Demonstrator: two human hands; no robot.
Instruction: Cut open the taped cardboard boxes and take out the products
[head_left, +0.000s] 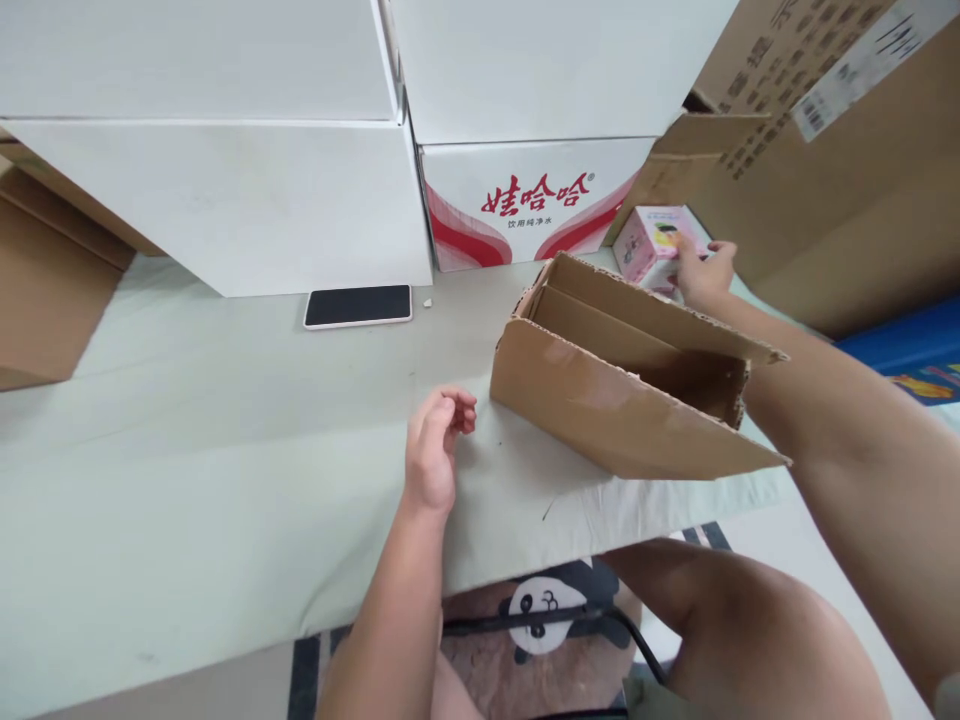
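Note:
My right hand [706,272] reaches past an open cardboard box to a small pink and white printed box [651,240]. The thumb lies against its front and the other fingers curl at its right side, partly hidden. The brown cardboard box [585,385] stands on the table with its top open and its edges torn. Just left of this box, my left hand [436,445] hovers over the cloth. Its fingers are loosely bent, with nothing in them.
A phone [358,307] lies before stacked white cartons [300,200], one of them with red lettering [536,200]. Large brown cartons stand at the right [847,170] and left [52,280]. A blue package [907,340] sits at far right. Pale cloth [225,480] covers the table.

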